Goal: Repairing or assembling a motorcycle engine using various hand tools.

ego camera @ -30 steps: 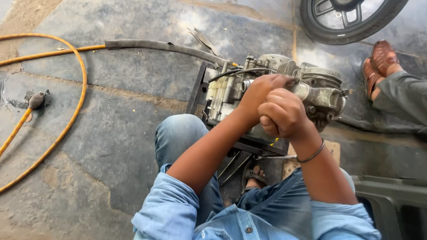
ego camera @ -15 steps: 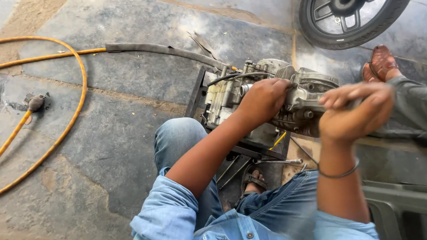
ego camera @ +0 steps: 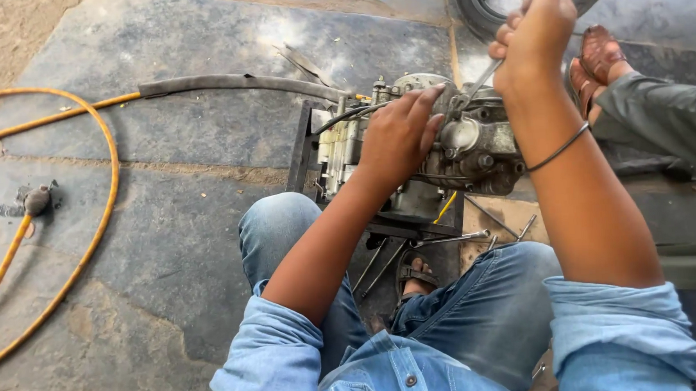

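Engine (ego camera: 471, 147), greasy small motor on a black stand, is sitting on stone paving just beyond the knees. Left hand (ego camera: 396, 139) is pressing flat on its top, bracing. Right hand (ego camera: 532, 31) is gripping a slim metal tool (ego camera: 480, 79), raised; it is best kept aligned, with the engine held steady.

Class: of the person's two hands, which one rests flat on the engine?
The left hand, palm down on the engine; the right hand is raised, gripping a thin metal tool.
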